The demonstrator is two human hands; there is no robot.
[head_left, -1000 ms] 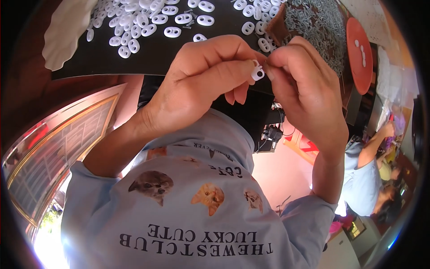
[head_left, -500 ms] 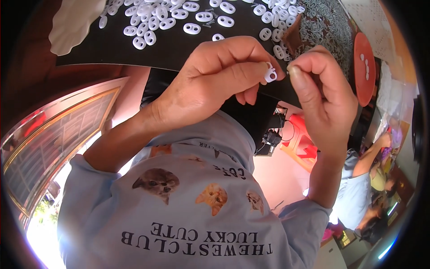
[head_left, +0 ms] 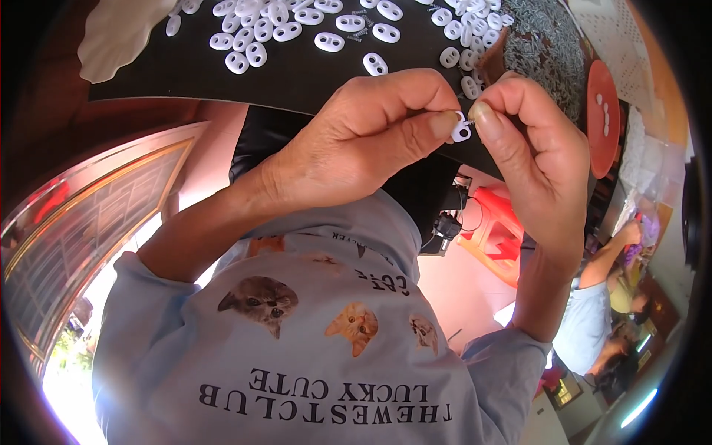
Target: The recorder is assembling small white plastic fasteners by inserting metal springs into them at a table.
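Observation:
My left hand (head_left: 363, 148) is closed, pinching a small white plastic cord-lock piece (head_left: 463, 134) with a round hole between thumb and fingertips. Right against it, my right hand (head_left: 545, 159) is closed in a pinch. A tiny grey tip shows at the right thumb and looks like the end of a small metal spring (head_left: 469, 123); the rest is hidden by the fingers. Both hands are raised over the near edge of the black table (head_left: 170, 78). Beyond them lie loose white two-hole oval cord-lock pieces (head_left: 329, 41) and a heap of grey springs (head_left: 545, 55).
A red plate (head_left: 604, 152) with several small white pieces sits right of the springs. At the far left is a pale wavy-edged tray (head_left: 119, 33). Under the table stands a red plastic stool (head_left: 489, 233). Another person's arm (head_left: 608, 256) shows at the right.
My hands have come together: the white piece has moved slightly right and now meets the right fingertips. The view has shifted slightly, so the table's contents sit a little differently.

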